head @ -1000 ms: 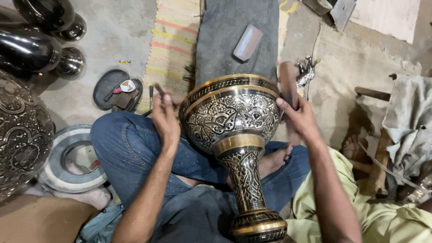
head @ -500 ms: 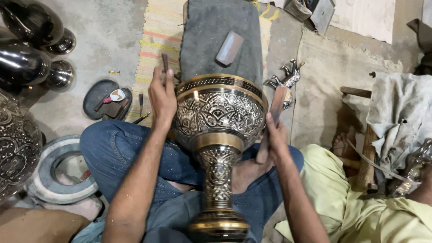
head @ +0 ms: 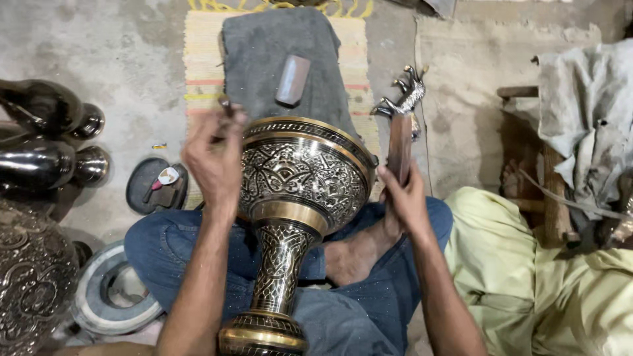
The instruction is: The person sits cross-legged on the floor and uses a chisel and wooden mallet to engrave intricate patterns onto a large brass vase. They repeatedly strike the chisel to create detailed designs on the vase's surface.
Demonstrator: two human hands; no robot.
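Large engraved brass goblet-shaped vase with black inlay and gold bands point(head: 297, 198): lying tilted across lap in blue jeans, foot toward bottom edge of view, mouth toward grey folded cloth point(head: 277, 59) on striped woven mat point(head: 198, 59). Same resting place as half a second ago.

Left hand point(head: 214, 155): closed round thin dark metal chisel point(head: 226, 104), fingers curled, tool tip at vase rim on left side. Raised slightly and moved nearer rim than in earlier frame.

Right hand point(head: 403, 194): wrapped round brown wooden mallet block point(head: 399, 146), held upright just beside right wall of vase, apart from it. Lifted higher than half a second ago.

On grey cloth: small brown rectangular block point(head: 293, 80), near mat's centre, unmoved.

At mat's right edge: silver metal animal figurine point(head: 403, 97).

On concrete floor, left: dark round tray with small tools point(head: 157, 186); polished dark metal vases point(head: 46, 142) lying sideways; round grey ring stand point(head: 112, 296) by knee.

Right edge: pale yellow-green cloth point(head: 527, 277); crumpled grey cloth point(head: 587, 105) over wooden stool.
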